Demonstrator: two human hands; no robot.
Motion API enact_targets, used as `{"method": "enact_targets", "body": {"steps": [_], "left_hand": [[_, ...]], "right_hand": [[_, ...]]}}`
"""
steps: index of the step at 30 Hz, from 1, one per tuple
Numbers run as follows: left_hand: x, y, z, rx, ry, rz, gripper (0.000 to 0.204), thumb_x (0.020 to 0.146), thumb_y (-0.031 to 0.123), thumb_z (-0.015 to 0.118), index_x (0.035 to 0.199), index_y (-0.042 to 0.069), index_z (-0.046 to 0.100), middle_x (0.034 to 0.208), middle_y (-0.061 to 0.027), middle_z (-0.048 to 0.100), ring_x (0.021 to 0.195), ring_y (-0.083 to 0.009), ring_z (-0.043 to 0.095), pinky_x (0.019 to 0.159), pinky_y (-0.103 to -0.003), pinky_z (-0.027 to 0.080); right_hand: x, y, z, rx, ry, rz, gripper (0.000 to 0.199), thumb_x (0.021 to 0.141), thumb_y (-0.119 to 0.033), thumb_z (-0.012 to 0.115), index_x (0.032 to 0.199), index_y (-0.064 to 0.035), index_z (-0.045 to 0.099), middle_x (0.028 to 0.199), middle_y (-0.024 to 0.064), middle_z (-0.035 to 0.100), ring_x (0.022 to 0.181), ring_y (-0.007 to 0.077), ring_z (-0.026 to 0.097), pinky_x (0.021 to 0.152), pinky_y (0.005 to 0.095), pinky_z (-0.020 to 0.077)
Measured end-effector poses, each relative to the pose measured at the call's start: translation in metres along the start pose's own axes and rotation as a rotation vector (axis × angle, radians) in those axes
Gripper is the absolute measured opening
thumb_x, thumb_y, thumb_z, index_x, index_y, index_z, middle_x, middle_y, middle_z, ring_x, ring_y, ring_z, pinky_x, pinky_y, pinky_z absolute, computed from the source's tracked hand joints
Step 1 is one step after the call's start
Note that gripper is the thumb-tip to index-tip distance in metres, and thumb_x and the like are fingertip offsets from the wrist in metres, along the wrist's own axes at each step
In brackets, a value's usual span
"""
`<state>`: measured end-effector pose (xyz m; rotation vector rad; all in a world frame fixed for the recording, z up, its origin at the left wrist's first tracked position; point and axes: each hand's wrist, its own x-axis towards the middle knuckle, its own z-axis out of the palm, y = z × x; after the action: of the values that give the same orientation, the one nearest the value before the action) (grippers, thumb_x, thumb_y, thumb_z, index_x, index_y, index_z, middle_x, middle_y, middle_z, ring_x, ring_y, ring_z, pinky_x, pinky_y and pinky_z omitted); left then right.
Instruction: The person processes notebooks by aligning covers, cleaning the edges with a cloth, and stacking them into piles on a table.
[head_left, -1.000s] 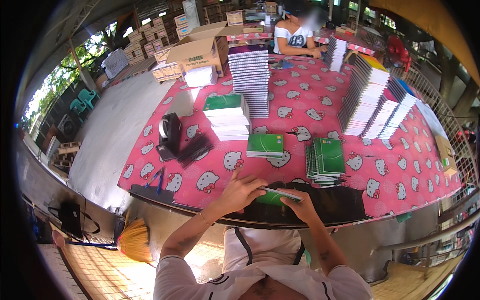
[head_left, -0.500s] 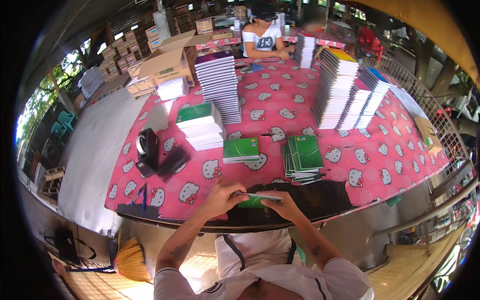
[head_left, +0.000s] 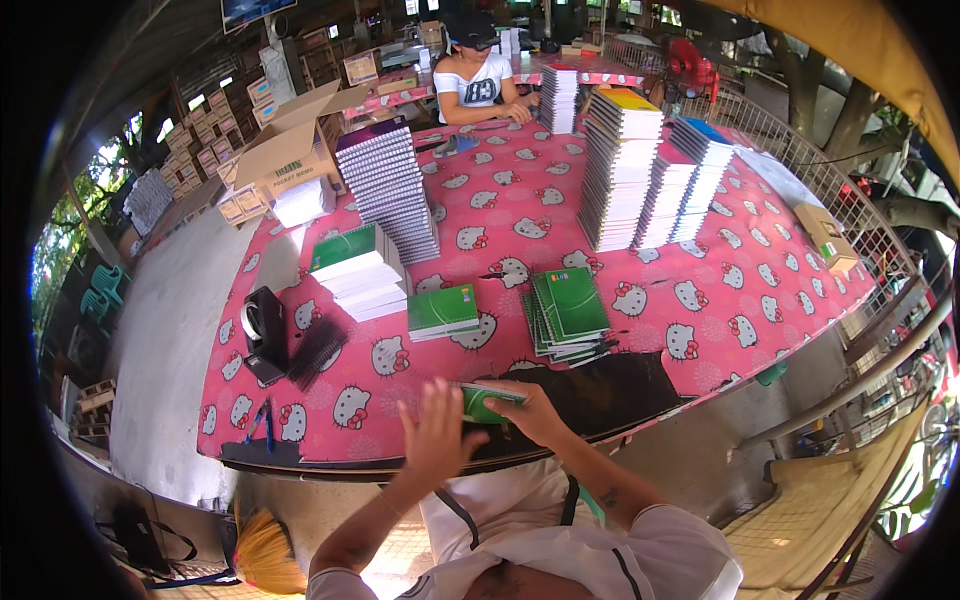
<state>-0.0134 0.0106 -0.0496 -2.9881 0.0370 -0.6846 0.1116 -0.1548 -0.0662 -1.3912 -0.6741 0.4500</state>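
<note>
My right hand (head_left: 528,412) grips a thin green notebook (head_left: 486,401) at the near edge of the pink patterned table (head_left: 700,300). My left hand (head_left: 436,436) is lifted just left of it, fingers spread, holding nothing. Beyond the hands lie a small pile of green notebooks (head_left: 443,311) and a fanned pile of green notebooks (head_left: 568,312). A taller stack of white-edged notebooks with a green cover (head_left: 358,272) stands further left.
Tall stacks of spiral notebooks (head_left: 388,185) and bound books (head_left: 632,168) stand at mid-table. A black tape dispenser (head_left: 265,331) and blue pens (head_left: 258,425) lie at the left. An open cardboard box (head_left: 290,145) sits far left. Another person (head_left: 478,82) works at the far end. A wire fence (head_left: 800,150) lines the right.
My left hand has come off the green notebook and now hovers with spread fingers. My right hand still holds the notebook. The view has shifted slightly.
</note>
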Motion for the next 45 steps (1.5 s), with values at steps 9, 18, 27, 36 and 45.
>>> {"method": "enact_targets", "body": {"steps": [9,18,27,36,45], "left_hand": [[0.024,-0.009,-0.011,0.093,0.073,-0.003,0.096,0.091,0.068,0.042,0.143,-0.012,0.035,0.152,-0.0341,0.031,0.145,-0.0478,0.027,0.112,-0.072,0.008],[0.031,-0.010,-0.030,-0.262,-0.143,0.038,0.071,0.095,0.054,0.050,0.139,-0.002,0.048,0.145,-0.0211,0.047,0.139,-0.0391,0.040,0.112,-0.070,0.013],[-0.023,0.028,0.000,-0.098,-0.113,0.180,0.085,0.089,0.059,0.055,0.141,-0.007,0.044,0.152,-0.0290,0.035,0.144,-0.0446,0.030,0.109,-0.073,0.019],[-0.015,0.021,0.013,-0.106,-0.038,0.140,0.089,0.088,0.061,0.054,0.145,-0.006,0.039,0.153,-0.0285,0.034,0.144,-0.0436,0.029,0.111,-0.069,0.018],[0.005,0.027,0.006,-0.085,0.010,0.129,0.086,0.088,0.063,0.053,0.147,0.002,0.041,0.156,-0.0187,0.036,0.145,-0.0345,0.033,0.113,-0.065,0.020]], "right_hand": [[-0.010,-0.026,0.001,-0.108,-0.088,-0.018,0.036,0.094,-0.011,0.068,0.129,-0.0069,0.066,0.099,0.0036,0.071,0.084,0.0057,0.057,0.077,0.0234,0.0486],[-0.006,0.002,-0.013,-0.123,-0.162,0.034,0.038,0.092,-0.011,0.068,0.130,-0.0126,0.066,0.075,-0.0004,0.063,0.067,0.0035,0.051,0.062,0.0254,0.0467],[-0.014,-0.001,-0.011,-0.182,-0.130,-0.008,0.034,0.092,-0.012,0.069,0.126,-0.0087,0.068,0.083,0.0020,0.069,0.071,0.0043,0.051,0.065,0.0252,0.0474],[-0.001,0.012,-0.006,-0.173,-0.147,-0.097,0.035,0.093,-0.016,0.069,0.126,-0.0056,0.067,0.082,0.0052,0.071,0.071,0.0059,0.055,0.067,0.0264,0.0502],[0.005,0.019,-0.010,-0.290,-0.209,-0.008,0.033,0.084,-0.012,0.071,0.115,-0.0028,0.068,0.090,0.0182,0.072,0.080,0.0228,0.071,0.074,0.0348,0.0539]]}}
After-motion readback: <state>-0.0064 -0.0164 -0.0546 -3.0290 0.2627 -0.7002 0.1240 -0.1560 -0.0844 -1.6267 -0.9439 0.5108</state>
